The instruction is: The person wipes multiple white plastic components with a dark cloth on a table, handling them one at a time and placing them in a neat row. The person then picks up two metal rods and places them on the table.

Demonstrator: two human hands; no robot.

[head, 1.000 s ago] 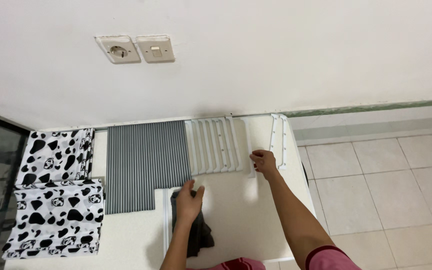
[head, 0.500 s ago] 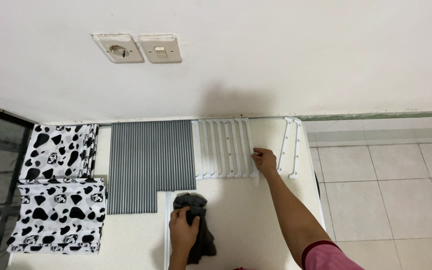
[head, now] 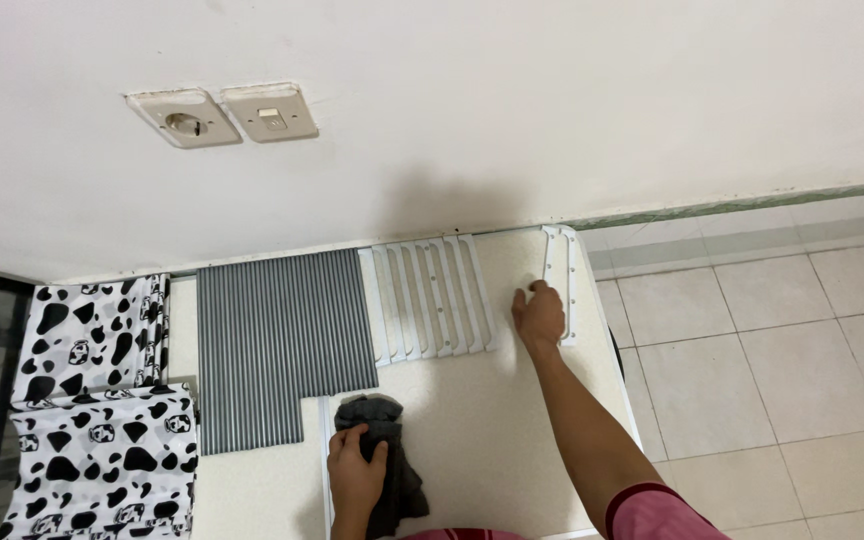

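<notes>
two hands at work on a white table (head: pixel 472 430)

head view: left hand (head: pixel 354 478) presses down, fingers curled on a dark grey cloth (head: pixel 389 470) at the near edge; right hand (head: pixel 539 317), fingers together, touches a white slat (head: pixel 559 283) lying apart from the white slat row (head: pixel 428 298).

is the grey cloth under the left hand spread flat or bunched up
Bunched up: the grey cloth lies crumpled in dark folds, with the left hand pressing on it on the white table.

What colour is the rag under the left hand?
Dark grey rag, seen in the head view.
</notes>
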